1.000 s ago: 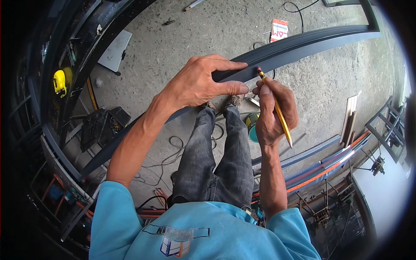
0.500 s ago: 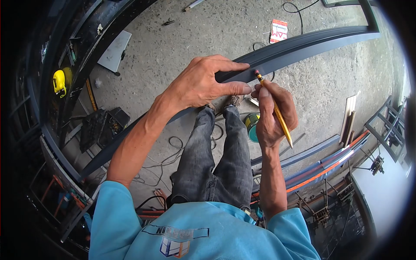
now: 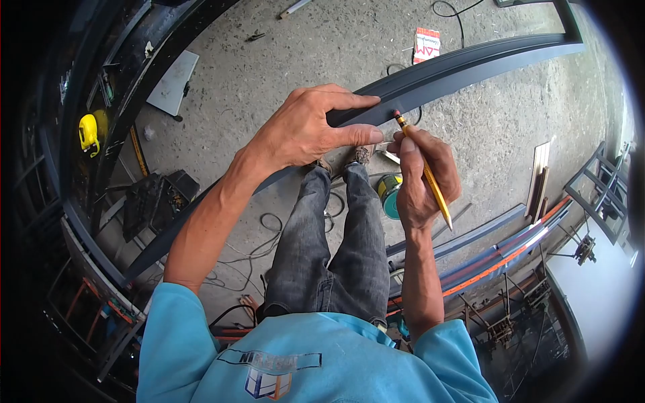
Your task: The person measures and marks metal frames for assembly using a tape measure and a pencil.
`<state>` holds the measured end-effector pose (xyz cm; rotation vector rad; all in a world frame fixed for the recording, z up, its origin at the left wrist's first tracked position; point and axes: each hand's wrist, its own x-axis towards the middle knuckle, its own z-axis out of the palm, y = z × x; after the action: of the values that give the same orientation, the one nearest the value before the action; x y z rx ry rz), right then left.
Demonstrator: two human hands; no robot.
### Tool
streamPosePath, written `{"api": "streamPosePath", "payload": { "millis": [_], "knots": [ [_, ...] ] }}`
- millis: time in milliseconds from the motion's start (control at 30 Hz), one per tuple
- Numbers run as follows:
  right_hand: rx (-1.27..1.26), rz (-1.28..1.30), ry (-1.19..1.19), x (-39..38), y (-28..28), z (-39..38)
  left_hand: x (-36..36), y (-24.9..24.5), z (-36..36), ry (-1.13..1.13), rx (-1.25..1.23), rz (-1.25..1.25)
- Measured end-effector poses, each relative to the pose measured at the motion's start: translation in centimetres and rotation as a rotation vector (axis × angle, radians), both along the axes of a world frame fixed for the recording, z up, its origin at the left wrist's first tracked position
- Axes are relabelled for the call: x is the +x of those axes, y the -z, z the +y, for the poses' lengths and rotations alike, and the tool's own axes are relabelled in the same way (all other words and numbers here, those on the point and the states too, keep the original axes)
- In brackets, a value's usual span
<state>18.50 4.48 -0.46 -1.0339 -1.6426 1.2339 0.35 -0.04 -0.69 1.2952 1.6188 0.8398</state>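
A long dark grey metal frame bar (image 3: 484, 68) runs across the view in front of me, curved by the lens. My left hand (image 3: 302, 127) is wrapped over it, with the index finger along the top face and the thumb at the near edge. In my right hand (image 3: 428, 164) is a yellow pencil (image 3: 438, 195), its sharpened tip towards me. The pencil's pink eraser end is at the near face of the bar, just right of my left fingers; whether it touches cannot be made out.
A yellow tape measure (image 3: 88, 133) sits at the left on dark framing. Beside it are a black toolbox (image 3: 144, 211) and a light flat panel (image 3: 173, 82). Cables lie on the concrete floor (image 3: 262, 60). A bucket (image 3: 390, 201) stands near my feet, with metal bars (image 3: 484, 228) at right.
The whole view has shifted slightly, with floor objects appearing a little further left and up. Both hands keep nearly the same pose on the bar and pencil.
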Motion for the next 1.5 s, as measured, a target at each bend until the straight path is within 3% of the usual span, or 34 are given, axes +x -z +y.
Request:
{"api": "streamPosePath", "payload": {
  "millis": [167, 233, 300, 433, 500, 567, 600, 633, 700, 733, 767, 833, 900, 1000, 1033, 1100, 1167, 1233, 1300, 1367, 1433, 1500],
  "knots": [
    [0.005, 0.003, -0.01, -0.7, -0.2, 0.8, -0.3, -0.4, 0.2, 0.018, -0.08, -0.02],
    [0.001, -0.13, -0.085, -0.3, -0.8, 1.1, -0.1, -0.5, 0.2, 0.022, -0.084, -0.017],
    [-0.065, -0.28, 0.091, 3.0, -1.7, 0.5, -0.1, -0.9, 0.5, 0.022, -0.049, 0.0],
    [-0.716, -0.167, 0.337, 14.4, 0.4, -3.5, 0.0, -0.2, 0.1, 0.012, -0.059, 0.027],
    [-0.918, -0.496, 0.177, 21.2, 2.9, -7.0, 0.2, -0.9, 0.8, 0.018, -0.023, 0.045],
    [-0.758, -1.031, -0.18, 28.0, 7.2, -11.0, 0.3, -1.9, 2.3, 0.022, -0.203, 0.02],
    [-0.713, -1.05, -0.142, 29.2, 7.6, -13.0, 0.4, -1.0, 2.7, -0.1, -0.125, 0.0],
    [-0.784, -1.014, -0.128, 29.2, 7.3, -14.0, 0.2, 0.5, 3.3, -0.222, -0.049, -0.021],
    [-0.274, -0.651, -0.7, 30.4, 8.2, -14.8, -1.5, 5.2, 3.4, -0.627, 0.223, 0.299],
    [-0.264, -0.652, -0.698, 30.3, 7.1, -14.8, -2.9, 4.7, 2.7, -0.741, 0.073, 0.224],
    [-0.407, -0.597, -0.587, 30.2, 6.7, -14.9, -4.3, 3.8, 1.5, -0.847, -0.083, 0.148],
    [-0.71, -0.474, -0.356, 28.8, 5.0, -15.8, -6.2, 2.6, -2.5, -0.724, 0.067, 0.17],
    [-0.972, -0.336, -0.123, 25.2, 2.7, -13.4, -6.3, 0.3, -7.2, -0.738, 0.136, 0.162],
    [-1.367, -0.111, 0.236, 19.8, -1.2, -10.1, -5.2, -3.3, -13.8, -0.807, 0.046, 0.079],
    [-1.205, 0.139, 0.381, 18.1, -2.3, -8.7, -4.8, -4.3, -15.0, -0.856, 0.046, 0.038],
    [-0.887, 0.233, 0.482, 15.7, -1.9, -3.8, -2.5, -6.6, -15.6, -0.836, -0.056, -0.031],
    [-0.822, 0.223, 0.113, 11.0, -5.8, -0.3, 0.1, -7.4, -13.8, -0.696, -0.166, -0.268],
    [-0.752, 0.116, -0.165, 5.2, -9.2, 0.5, 3.4, -9.6, -10.0, -0.506, -0.057, -0.616],
    [-0.77, 0.117, -0.448, 0.9, -11.7, 0.8, 5.2, -9.0, -6.5, -0.305, 0.068, -0.654],
    [-0.742, 0.034, -0.647, -1.4, -12.3, 2.4, 4.4, -11.1, -4.1, -0.253, -0.105, -0.523],
    [-0.909, 0.229, -0.651, -3.5, -12.2, 4.4, 4.1, -12.0, -3.2, -0.297, 0.011, -0.291],
    [-0.906, 0.25, -0.765, -5.6, -12.5, 6.3, 4.3, -12.6, -2.8, -0.448, 0.097, -0.248]
  ]
}}
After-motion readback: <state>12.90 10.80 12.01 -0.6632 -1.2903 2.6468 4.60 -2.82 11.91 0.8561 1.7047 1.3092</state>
